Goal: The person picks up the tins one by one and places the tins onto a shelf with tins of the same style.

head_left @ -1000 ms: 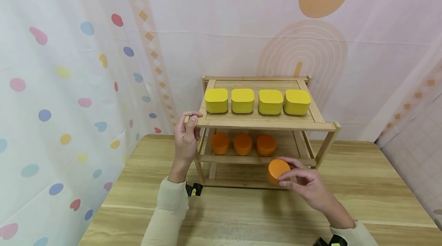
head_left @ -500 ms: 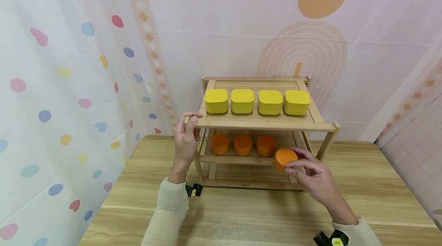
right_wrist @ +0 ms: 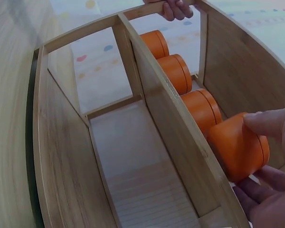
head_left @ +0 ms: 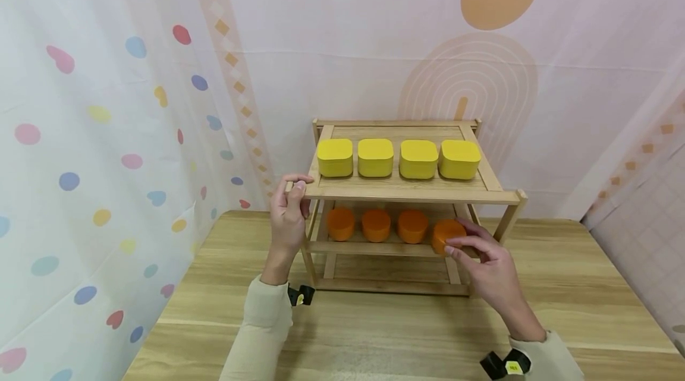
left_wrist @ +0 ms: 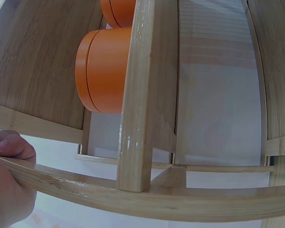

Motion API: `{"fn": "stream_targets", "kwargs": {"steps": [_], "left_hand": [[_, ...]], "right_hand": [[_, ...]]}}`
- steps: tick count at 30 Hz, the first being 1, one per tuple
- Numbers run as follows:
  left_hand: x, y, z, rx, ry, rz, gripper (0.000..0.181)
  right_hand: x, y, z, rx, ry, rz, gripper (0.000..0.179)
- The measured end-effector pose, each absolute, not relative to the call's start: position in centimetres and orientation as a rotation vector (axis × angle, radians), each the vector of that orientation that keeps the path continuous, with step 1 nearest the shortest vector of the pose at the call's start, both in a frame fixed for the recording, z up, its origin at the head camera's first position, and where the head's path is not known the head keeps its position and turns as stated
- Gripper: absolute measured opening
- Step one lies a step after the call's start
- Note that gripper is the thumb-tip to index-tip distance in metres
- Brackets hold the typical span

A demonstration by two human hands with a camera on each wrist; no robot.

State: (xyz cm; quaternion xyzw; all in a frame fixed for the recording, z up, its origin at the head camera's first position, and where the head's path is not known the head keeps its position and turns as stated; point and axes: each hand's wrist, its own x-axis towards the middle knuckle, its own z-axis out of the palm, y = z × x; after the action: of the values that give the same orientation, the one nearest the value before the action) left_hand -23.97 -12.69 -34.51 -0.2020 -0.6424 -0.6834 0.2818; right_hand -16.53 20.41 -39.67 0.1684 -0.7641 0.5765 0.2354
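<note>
My right hand (head_left: 489,262) pinches a round orange tin (head_left: 447,235) between thumb and fingers, at the right front of the middle shelf (head_left: 374,246). In the right wrist view this held tin (right_wrist: 238,147) overlaps the shelf's front rail, close beside the last tin (right_wrist: 202,110) of the row. Three like orange tins, one of them the leftmost tin (head_left: 341,224), stand in line on that shelf. My left hand (head_left: 288,214) grips the front left corner of the wooden rack's top shelf (head_left: 407,193); in the left wrist view its curled fingers (left_wrist: 12,145) show round the rail.
Several yellow boxes with rounded corners, among them the leftmost box (head_left: 335,158), stand in a row on the top shelf. The rack's bottom shelf (head_left: 385,268) lies just above the wooden table (head_left: 396,333). A patterned curtain (head_left: 342,30) hangs behind and at the left.
My right hand has carried the orange tin up and to the right, from in front of the bottom shelf to the middle shelf's right end. The left hand has stayed on the corner.
</note>
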Motion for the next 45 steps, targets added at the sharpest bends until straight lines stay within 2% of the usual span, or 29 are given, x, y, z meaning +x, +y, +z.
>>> {"fn": "stream_targets", "kwargs": {"steps": [20,45], "left_hand": [[-24.0,-12.6,-34.6,-0.543,-1.719,-1.831,0.029],[-24.0,-12.7,-34.6,-0.546,-1.717,-1.838,0.028]], "right_hand": [[-17.8,19.1,-39.5,0.228,-2.064,1.598,0.008],[-17.9,18.7,-39.4,0.167,-2.14,1.472,0.008]]}}
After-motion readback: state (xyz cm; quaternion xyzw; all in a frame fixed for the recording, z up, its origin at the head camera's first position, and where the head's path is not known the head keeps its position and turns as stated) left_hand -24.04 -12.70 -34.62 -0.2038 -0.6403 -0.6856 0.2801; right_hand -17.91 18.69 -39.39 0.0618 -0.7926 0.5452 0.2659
